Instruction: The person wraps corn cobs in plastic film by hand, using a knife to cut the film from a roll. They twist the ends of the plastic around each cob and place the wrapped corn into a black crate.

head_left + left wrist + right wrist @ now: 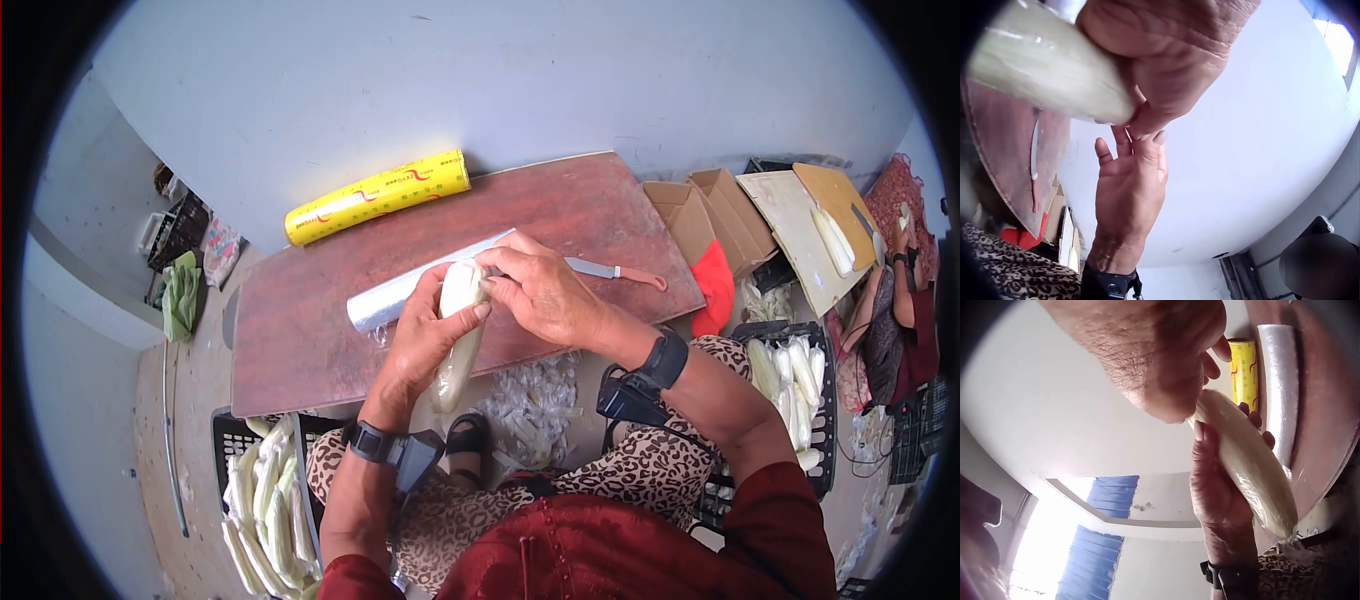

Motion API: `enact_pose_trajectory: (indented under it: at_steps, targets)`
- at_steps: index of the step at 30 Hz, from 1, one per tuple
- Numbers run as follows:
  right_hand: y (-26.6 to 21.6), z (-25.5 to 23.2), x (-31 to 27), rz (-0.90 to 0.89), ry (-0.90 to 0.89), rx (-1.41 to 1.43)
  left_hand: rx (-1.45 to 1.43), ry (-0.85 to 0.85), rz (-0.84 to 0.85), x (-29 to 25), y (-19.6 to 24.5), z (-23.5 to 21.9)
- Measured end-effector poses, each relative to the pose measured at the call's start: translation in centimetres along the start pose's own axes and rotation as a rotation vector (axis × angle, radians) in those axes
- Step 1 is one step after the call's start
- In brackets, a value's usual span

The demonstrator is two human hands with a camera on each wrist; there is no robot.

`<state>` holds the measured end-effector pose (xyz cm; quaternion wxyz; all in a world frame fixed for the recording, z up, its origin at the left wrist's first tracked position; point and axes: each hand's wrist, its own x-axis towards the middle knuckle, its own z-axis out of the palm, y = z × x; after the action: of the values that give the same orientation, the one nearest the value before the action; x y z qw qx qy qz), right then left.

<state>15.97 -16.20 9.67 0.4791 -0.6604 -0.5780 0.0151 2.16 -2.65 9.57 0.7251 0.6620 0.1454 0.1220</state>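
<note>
A long pale green-white vegetable [461,345] in clear cling film is held upright over the front of the table. My left hand [412,340] grips it near its upper end, thumb across the front and fingers behind. The thumb and forefinger of my right hand [545,295] pinch at its top end. Shiny, wrinkled film covers the vegetable [1250,469] in the right wrist view, with loose film at its lower tip. In the left wrist view, my right hand [1127,200] has some fingers extended, and its fingertips are partly hidden behind my left hand [1166,56].
A roll of cling film [385,300], a knife [640,276] and a yellow printed roll [380,197] lie on the reddish table [290,340]. Crates of pale vegetables [270,500] flank my legs. Plastic scraps [530,400] cover the floor. Another person [910,330] sits at right.
</note>
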Motion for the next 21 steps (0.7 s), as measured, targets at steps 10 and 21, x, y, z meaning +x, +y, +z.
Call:
enact_pose_trajectory:
  at_steps: [10, 21]
  targets:
    - [0.1, 1.4, -0.2, 0.233, -0.153, 0.338, -0.195, 0.008, 0.016, 0.7, -0.1, 1.2]
    - [-0.2, -0.7, 0.4, 0.285, -0.243, 0.280, -0.404, -0.099, 0.061, 2.0, -1.2, 1.6]
